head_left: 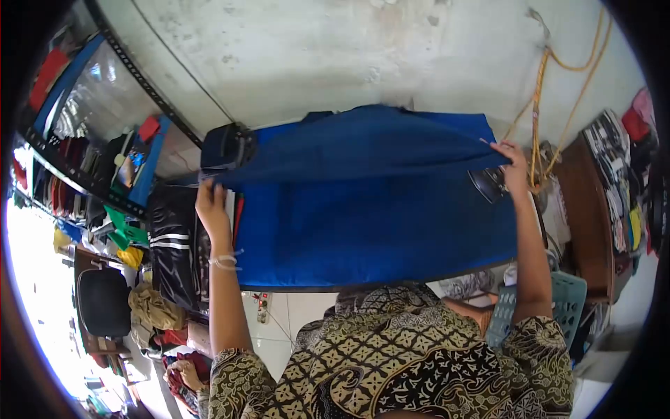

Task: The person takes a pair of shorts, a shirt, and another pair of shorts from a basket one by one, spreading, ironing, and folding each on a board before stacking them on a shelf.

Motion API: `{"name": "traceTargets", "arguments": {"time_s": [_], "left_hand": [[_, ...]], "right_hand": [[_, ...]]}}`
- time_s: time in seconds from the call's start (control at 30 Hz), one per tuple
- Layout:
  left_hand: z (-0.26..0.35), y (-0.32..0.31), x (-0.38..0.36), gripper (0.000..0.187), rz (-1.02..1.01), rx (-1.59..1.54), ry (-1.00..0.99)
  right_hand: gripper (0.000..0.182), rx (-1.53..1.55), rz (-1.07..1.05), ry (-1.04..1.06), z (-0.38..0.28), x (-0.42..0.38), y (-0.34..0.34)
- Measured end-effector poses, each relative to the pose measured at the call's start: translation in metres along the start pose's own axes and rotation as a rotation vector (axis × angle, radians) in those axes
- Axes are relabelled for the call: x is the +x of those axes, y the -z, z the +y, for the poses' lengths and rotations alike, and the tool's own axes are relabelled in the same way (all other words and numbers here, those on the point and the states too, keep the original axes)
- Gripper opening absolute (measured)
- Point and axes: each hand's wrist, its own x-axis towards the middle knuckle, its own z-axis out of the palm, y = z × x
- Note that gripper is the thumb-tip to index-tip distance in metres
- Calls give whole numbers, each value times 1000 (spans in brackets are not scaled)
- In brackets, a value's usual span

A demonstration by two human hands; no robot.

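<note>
A dark blue piece of cloth [335, 150] is stretched between my two hands, over a table with a bright blue cover [377, 230]. At the left, my left hand [211, 199] grips one end of the cloth, fingers closed; a pale band circles that wrist. My right hand [514, 159] pinches the other end between thumb and fingers at the right side of the table. Close beside the right hand, a dark iron [488, 184] rests at the table's right edge, partly covered by the hand and wrist.
A black bag-like item [225, 145] sits at the table's back left. Stacked clothes fill metal shelves [77, 178] at left; a brown cabinet [590, 216] stands right. Yellow rope [537, 105] hangs by the wall. A green plastic chair [569, 300] is near my right elbow. Another person's hand [187, 375] shows lower left.
</note>
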Motion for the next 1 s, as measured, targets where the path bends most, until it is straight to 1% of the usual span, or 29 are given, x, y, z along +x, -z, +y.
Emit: {"name": "traceTargets", "arguments": {"time_s": [0.03, 0.1, 0.13, 0.17, 0.2, 0.23, 0.27, 0.3, 0.33, 0.37, 0.4, 0.43, 0.5, 0.53, 0.6, 0.63, 0.7, 0.77, 0.8, 0.83, 0.87, 0.9, 0.93, 1.0], "left_hand": [[-20, 2, -24, 6, -24, 24, 39], [-69, 18, -65, 9, -141, 192, 257], [-93, 24, -90, 13, -179, 460, 142], [-106, 27, -109, 19, -219, 726, 19], [-99, 21, -120, 27, -288, 726, 221], [-86, 10, -133, 35, -351, 723, 426], [-72, -11, -139, 44, -343, 777, 375], [-61, -35, -142, 47, -409, 753, 184], [-50, -59, -142, 49, -474, 720, -5], [-35, -86, -138, 45, -641, 707, -132], [-26, -105, -134, 42, -809, 685, -256], [-37, -115, -135, 42, -824, 689, -235], [-64, -128, -146, 31, -884, 929, -730], [-61, -125, -149, 31, -890, 931, -719], [-51, -111, -152, 19, -1011, 1253, -484], [-57, -97, -169, 13, -825, 1336, -411], [-25, -71, -205, 20, -736, 1452, -15], [-30, -38, -228, 34, -1071, 1235, 508], [-36, -24, -233, 41, -1156, 1050, 456], [-51, -20, -229, 43, -965, 1105, 563], [-63, -23, -219, 44, -768, 1145, 659], [-53, -35, -205, 43, -414, 1125, 572], [-68, -38, -198, 43, -408, 1114, 565], [-114, -36, -195, 35, -43, 1413, 297]], "right_hand": [[59, -5, -16, -31, 15, -17, -10], [55, -17, -126, -66, 29, -55, -22], [54, 1, -194, -92, 40, -79, -28], [50, -112, -249, -22, 56, -105, -34], [46, -222, -307, 50, 70, -129, -37], [46, -221, -322, 38, 76, -146, -37], [34, -133, -411, -145, 79, -162, -37], [22, -44, -497, -331, 79, -172, -38], [22, -44, -512, -344, 73, -175, -43], [12, -121, -405, -446, 61, -175, -52], [13, -200, -298, -546, 52, -177, -60], [13, -202, -320, -558, 50, -180, -65], [26, -240, -305, -657, 51, -184, -74], [26, -240, -317, -660, 57, -187, -77], [30, -301, -400, -600, 68, -192, -80], [30, -299, -409, -603, 69, -194, -79], [31, 81, -267, -613, 65, -190, -76], [26, 560, -255, -709, 20, -157, -49], [21, 610, -305, -696, 6, -145, -34], [21, 614, -303, -697, 20, -152, -31], [21, 493, -402, -633, 48, -164, -24], [21, 367, -494, -562, 71, -169, -16], [25, 80, -603, -343, 83, -168, -10], [27, 100, -631, -359, 57, -156, -11]]}}
